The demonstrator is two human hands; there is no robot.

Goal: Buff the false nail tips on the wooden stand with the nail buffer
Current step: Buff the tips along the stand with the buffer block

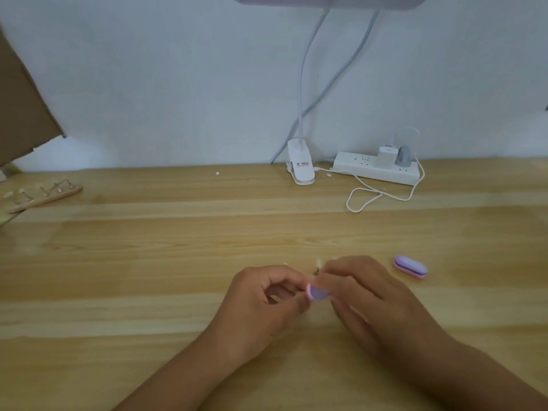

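Both hands meet over the pale wooden desk [148, 262], a little below the middle of the frame. The right hand [364, 292] has its fingers curled over a small purple and pink nail buffer [318, 293], and its grip is closed round the buffer so that only the left end shows. The left hand [267, 304] is curled too, with thumb and fingertips drawn together right against that end of the buffer. Whether its grip pinches anything cannot be told, because the spot is blurred and partly hidden. Just above the buffer, between the two hands, a small pale nail tip [319, 261] stands on a thin dark pin.

The wooden stand [44, 198] lies far off at the left edge of the frame, well apart from the hands. Thin metal pins rise from it, and a few pale nail tips [21, 191] sit toward its left end, too small to count.

A second buffer [410, 266], purple over pink, lies flat on the desk to the right of the right hand. Against the wall [178, 84] at the back stand a white clip lamp [300, 169] and a white power strip [364, 166], with a white plug [387, 155] in the strip. A thin white cable [364, 197] loops on the desk in front of the strip. A sheet of brown cardboard [20, 114] leans in at the upper left.
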